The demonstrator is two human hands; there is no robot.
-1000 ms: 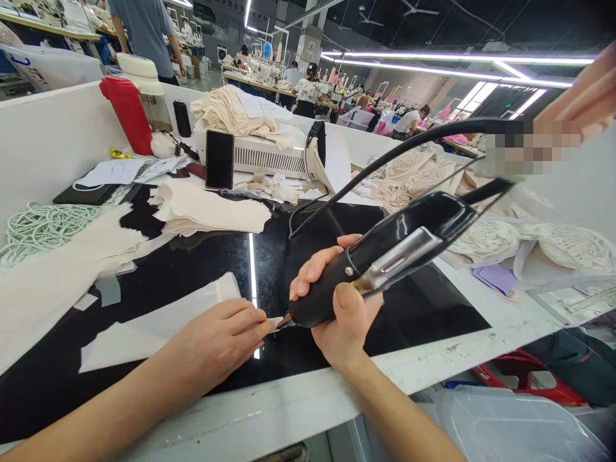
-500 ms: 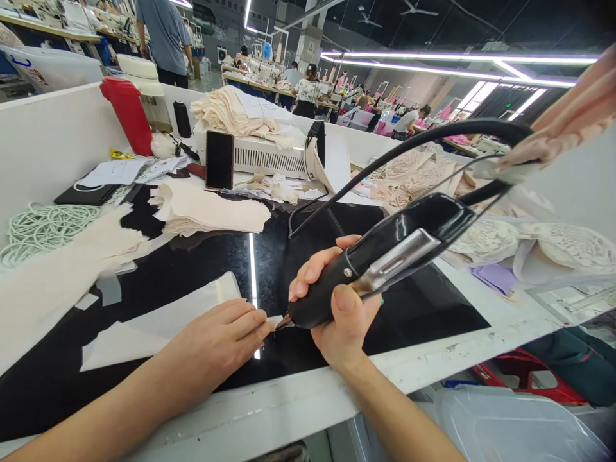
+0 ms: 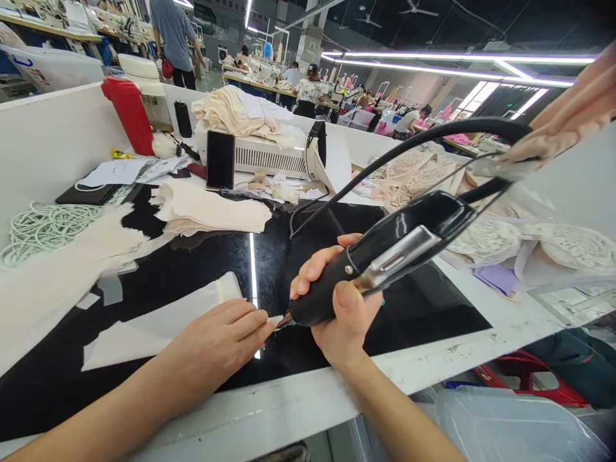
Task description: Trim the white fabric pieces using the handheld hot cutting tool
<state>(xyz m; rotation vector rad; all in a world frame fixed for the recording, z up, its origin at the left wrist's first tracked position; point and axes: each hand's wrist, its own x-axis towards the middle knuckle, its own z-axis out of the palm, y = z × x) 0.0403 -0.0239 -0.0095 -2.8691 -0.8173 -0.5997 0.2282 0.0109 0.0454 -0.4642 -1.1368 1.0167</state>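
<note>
My right hand (image 3: 344,314) is wrapped round a black corded hot knife (image 3: 385,256), thumb beside its silver lever. Its copper-coloured tip points down and left, right by the fingertips of my left hand (image 3: 235,330). Those fingers are pressed together over the right end of a flat cream fabric piece (image 3: 144,330), and a small pale end of material shows between them and the tip. My left palm hides part of the piece. Below lies a glossy black work surface (image 3: 409,314). The thick black cord (image 3: 399,151) loops up to the upper right.
Stacked cream fabric (image 3: 212,208) lies behind my left hand, with more cream fabric (image 3: 58,276) and a pale green cord bundle (image 3: 52,231) at left. A phone (image 3: 220,160) stands at the back. Lace cups (image 3: 568,247) and purple cloth (image 3: 495,279) are at right. People work beyond.
My hands, the hot knife and the fabric piece stay almost in place. In the background, a standing person has moved slightly right, and a red item now shows at that person's hand.
</note>
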